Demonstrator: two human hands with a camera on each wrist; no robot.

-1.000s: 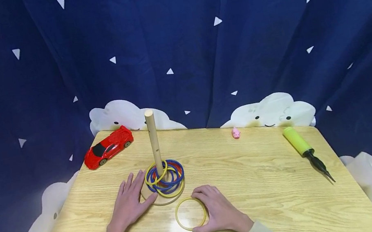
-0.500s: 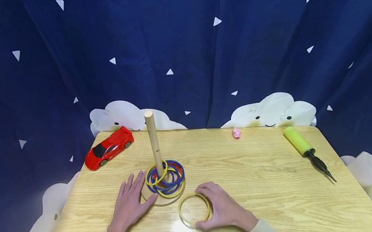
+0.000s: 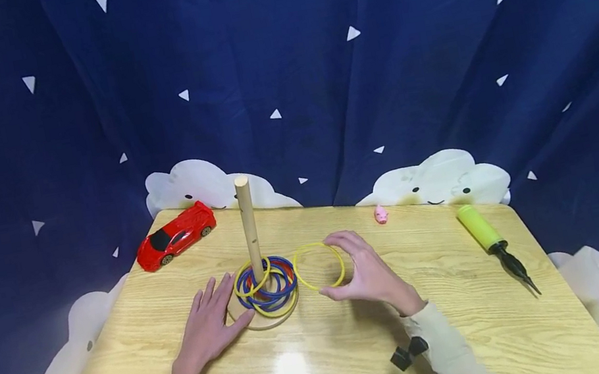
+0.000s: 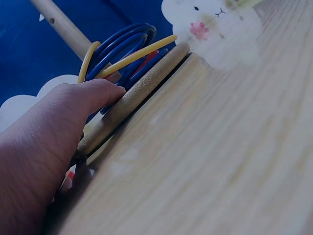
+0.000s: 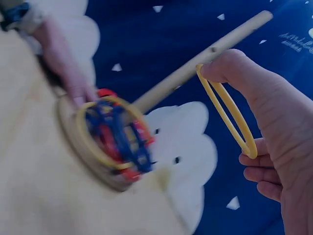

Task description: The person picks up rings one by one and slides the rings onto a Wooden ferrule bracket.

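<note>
A wooden peg (image 3: 249, 229) stands upright on a round wooden base (image 3: 261, 324), with several blue, red and yellow rings (image 3: 261, 305) piled around its foot. One yellow ring in the pile leans against the peg. My left hand (image 3: 209, 330) rests at the base's left side, fingers spread and thumb touching the near rim; the left wrist view shows the thumb (image 4: 110, 91) on the base edge. Between thumb and fingertips my right hand (image 3: 372, 274) pinches a yellow ring (image 3: 297, 274), raised above the table just right of the pile. In the right wrist view, this ring (image 5: 248, 149) is seen almost edge-on.
A red toy car (image 3: 176, 237) sits at the back left of the wooden table (image 3: 420, 326). Towards the back right are a small pink pig (image 3: 380, 215) and a yellow-green hand pump (image 3: 489, 237) with a black nozzle. A dark blue curtain (image 3: 281, 83) hangs behind.
My right hand has lifted the yellow ring off the table and carried it forward and slightly right, up beside the pile. My left hand has stayed at the base.
</note>
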